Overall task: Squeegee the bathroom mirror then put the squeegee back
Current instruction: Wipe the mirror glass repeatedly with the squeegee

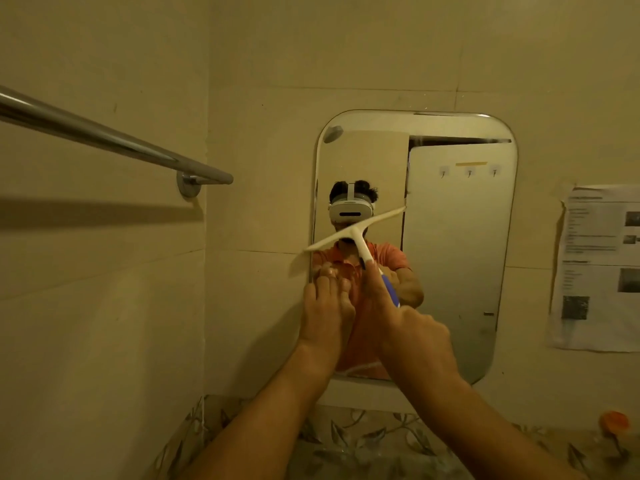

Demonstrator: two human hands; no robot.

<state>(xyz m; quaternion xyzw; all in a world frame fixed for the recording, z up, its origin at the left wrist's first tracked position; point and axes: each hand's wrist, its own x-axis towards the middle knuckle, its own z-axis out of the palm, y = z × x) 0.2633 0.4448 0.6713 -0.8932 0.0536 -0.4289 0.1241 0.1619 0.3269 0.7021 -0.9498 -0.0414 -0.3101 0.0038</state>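
White squeegee (353,231) gripped by fingers (375,284) of right hand (412,330).

A: What hung on the left wall?
B: A metal rail (104,135), fixed at a round bracket (188,184) near the corner, its shadow below it.
A: And to the right?
B: Printed sheets (599,268) stuck to the wall, one edge curling. Lower down, leaf-patterned tiles (363,441) and a blurred orange thing (614,421).

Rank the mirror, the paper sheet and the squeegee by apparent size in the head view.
Largest: mirror
Next: paper sheet
Smallest: squeegee; its handle reaches toward the camera, yet it still looks smaller, so the order holds.
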